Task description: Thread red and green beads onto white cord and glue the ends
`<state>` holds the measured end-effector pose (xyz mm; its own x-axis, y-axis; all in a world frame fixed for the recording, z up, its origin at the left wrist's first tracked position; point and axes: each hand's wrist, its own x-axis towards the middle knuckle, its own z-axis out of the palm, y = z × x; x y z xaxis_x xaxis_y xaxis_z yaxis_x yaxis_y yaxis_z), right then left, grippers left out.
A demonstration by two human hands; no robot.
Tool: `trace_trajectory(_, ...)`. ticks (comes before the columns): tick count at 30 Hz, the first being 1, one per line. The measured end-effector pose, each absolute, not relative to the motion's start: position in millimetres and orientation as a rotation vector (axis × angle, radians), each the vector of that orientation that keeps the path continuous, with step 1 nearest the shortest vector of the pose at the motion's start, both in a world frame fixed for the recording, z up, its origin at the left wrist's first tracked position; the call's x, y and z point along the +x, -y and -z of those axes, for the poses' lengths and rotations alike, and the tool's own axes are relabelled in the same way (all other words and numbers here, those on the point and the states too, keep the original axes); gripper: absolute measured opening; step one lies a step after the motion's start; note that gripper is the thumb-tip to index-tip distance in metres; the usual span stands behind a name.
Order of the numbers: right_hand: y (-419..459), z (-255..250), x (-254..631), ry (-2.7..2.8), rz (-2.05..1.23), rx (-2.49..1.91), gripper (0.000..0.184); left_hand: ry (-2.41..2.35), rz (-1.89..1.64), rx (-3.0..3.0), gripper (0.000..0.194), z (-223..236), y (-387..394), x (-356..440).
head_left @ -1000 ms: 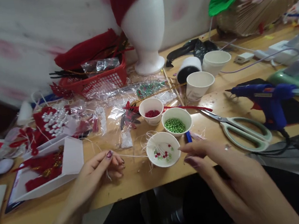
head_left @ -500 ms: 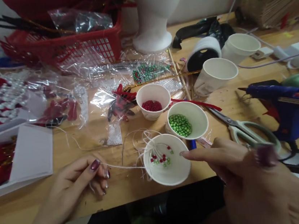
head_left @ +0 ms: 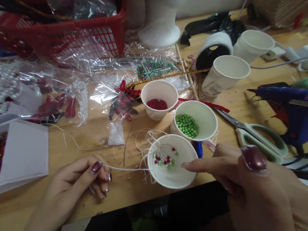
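Note:
My left hand [head_left: 81, 184] is closed in a pinch on a thin white string [head_left: 127, 169], which runs taut to the left rim of a white paper cup [head_left: 184, 177]. Inside that cup hang beaded strands [head_left: 164, 160] of small white, red and green beads. My right hand [head_left: 260, 181] holds nothing visible; its index finger stretches out over the cup's right rim, thumb raised apart, other fingers curled. Just behind stand a cup of green beads [head_left: 186, 125] and a cup of red beads [head_left: 156, 104].
Scissors [head_left: 257, 136] and a blue glue gun [head_left: 287, 103] lie to the right. Behind are more paper cups [head_left: 224, 75], a roll of white tape [head_left: 215, 50], clear plastic bags [head_left: 95, 75] and a red basket [head_left: 76, 31]. A white box [head_left: 21, 154] with red material sits left.
The view has shifted slightly. My right index fingertip reaches a little further over the cup's inside. The left hand keeps its pinch on the string.

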<state>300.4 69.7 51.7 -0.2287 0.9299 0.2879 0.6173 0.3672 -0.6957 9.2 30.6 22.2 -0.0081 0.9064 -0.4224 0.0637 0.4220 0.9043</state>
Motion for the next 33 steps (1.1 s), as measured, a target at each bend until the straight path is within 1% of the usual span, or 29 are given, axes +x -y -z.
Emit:
trace_trajectory(4, -66, -50, 303, 1.885, -0.446, -1.398, 0.05, -1.446, -0.858, 0.937, 0.027, -23, -32, 11)
trace_trajectory(8, -69, -51, 309, 2.06, -0.546, -1.308, 0.043, -1.459, -0.86, 1.002, 0.024, -23, -33, 12)
trace_trajectory(10, -71, -54, 305, 2.025, -0.612, -1.275, 0.042, -1.453, -0.868, 1.034, 0.024, -23, -34, 12)
trace_trajectory(15, -68, -60, 282, 1.591, -0.684, -1.357, 0.051, -1.437, -0.872, 1.073, 0.025, -24, -33, 12)
trace_trajectory(20, -64, -59, 278, 1.62, -0.711, -1.408, 0.058, -1.428, -0.875, 1.077, 0.024, -24, -33, 12)
trace_trajectory(25, -65, -58, 275, 1.587, -0.743, -1.291, 0.043, -1.407, -0.864, 1.091, 0.027, -20, -32, 9)
trace_trajectory(30, -67, -60, 271, 1.615, -0.698, -1.254, 0.042, -1.382, -0.85, 1.063, 0.024, -14, -27, 3)
trace_trajectory(33, -66, -62, 270, 1.618, -0.664, -1.229, 0.039, -1.382, -0.833, 1.053, 0.024, -13, -24, 1)
